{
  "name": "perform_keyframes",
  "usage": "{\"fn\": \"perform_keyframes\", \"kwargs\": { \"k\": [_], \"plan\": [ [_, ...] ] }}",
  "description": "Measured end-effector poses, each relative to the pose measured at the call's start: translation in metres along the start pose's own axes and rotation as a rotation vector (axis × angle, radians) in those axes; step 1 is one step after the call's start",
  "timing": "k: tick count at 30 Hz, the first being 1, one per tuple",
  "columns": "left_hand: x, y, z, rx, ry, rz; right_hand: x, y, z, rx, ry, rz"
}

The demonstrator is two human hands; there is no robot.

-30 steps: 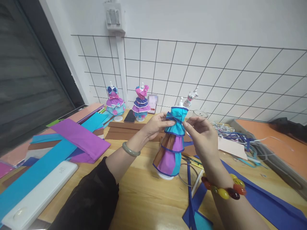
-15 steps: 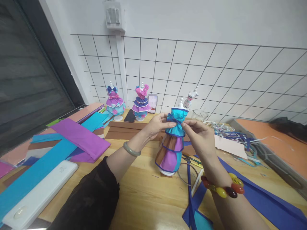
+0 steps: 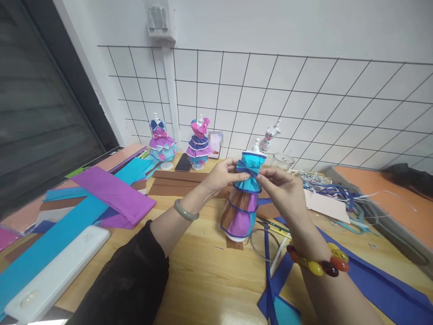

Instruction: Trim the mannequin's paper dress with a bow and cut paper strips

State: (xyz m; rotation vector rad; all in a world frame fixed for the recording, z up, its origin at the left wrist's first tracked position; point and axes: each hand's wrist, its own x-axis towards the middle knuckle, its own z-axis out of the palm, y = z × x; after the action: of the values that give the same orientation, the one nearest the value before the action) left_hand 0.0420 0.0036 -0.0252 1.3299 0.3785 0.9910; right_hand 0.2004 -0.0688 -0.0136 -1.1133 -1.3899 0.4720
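In the head view a small dress form wears a tiered dress (image 3: 238,221) in turquoise, brown and purple with dark blue edging. At its waist is a blue pleated bow (image 3: 246,169). My left hand (image 3: 223,178) pinches the bow's left side between thumb and fingers. From the right, my right hand (image 3: 282,187) has its thumb and forefinger closed at the bow's other end, against the turquoise bodice. The form leans slightly, its white neck (image 3: 256,145) showing above the bodice. Behind it a bare patterned mannequin (image 3: 270,136) is partly hidden.
Two dressed forms, one with bows (image 3: 163,143) and one with ruffles (image 3: 198,144), stand at the back beside a phone (image 3: 183,162). Purple paper (image 3: 113,194), turquoise strips and a white device (image 3: 59,271) lie left. Blue strips (image 3: 372,275), scissors (image 3: 265,221) and tangled ribbons (image 3: 314,187) lie right.
The form's base has swung slightly up and away, tilting a little more. Both hands keep nearly the same hold at the bow, and the right wrist has shifted slightly right.
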Motion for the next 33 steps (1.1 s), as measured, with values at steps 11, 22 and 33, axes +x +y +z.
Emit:
{"fn": "perform_keyframes", "kwargs": {
  "k": [11, 22, 33],
  "plan": [
    [-0.001, 0.002, 0.003, 0.054, -0.037, 0.047, 0.004, -0.004, -0.007, 0.171, -0.121, 0.152],
    [0.002, -0.011, 0.005, 0.152, 0.001, 0.124, 0.011, 0.011, -0.009, 0.26, -0.125, 0.235],
    [0.002, -0.002, -0.003, 0.092, -0.102, 0.058, 0.014, 0.018, -0.015, 0.311, -0.163, 0.267]
  ]
}}
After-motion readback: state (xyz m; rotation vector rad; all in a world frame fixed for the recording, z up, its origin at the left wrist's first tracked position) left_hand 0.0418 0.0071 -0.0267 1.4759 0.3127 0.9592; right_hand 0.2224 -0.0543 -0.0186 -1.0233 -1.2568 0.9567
